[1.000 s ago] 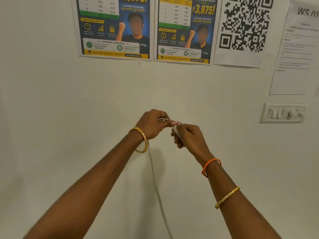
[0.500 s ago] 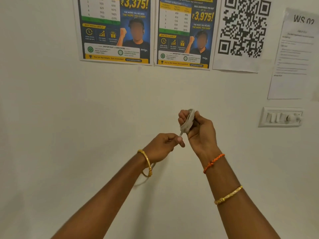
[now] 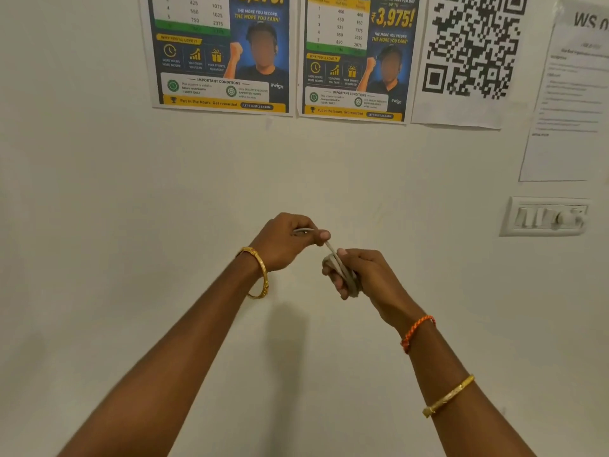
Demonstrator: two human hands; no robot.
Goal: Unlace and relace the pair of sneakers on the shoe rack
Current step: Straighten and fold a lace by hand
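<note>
Both hands are raised in front of a bare stretch of wall (image 3: 164,225), working one pale lace (image 3: 342,272) that is off the shoe. The right hand (image 3: 365,275) has its fingers curled round a small coil of the lace, several turns wound across the fingers. The left hand (image 3: 286,240) pinches the free end between thumb and forefinger, and a short taut run of lace joins the two hands, which sit just apart.

Judging from this, the unlacing of at least one sneaker is done and the lace is being gathered into a bundle. Neither the sneakers nor the rack are in view, so how much of the pair is finished cannot be told.

The next move probably calls for laying the last short length over the coil while the right fingers keep the turns from slipping off. After that the head must tilt down to find the shoe again.

Room is ample. Nothing lies below or beside the forearms. The switch plate (image 3: 547,217) sits well off to the right, and the posters (image 3: 217,61), a QR sheet (image 3: 468,61) and a printed notice (image 3: 566,127) hang well above the hands. The wall itself is the only near limit, straight ahead; how close the knuckles are to it cannot be judged.
</note>
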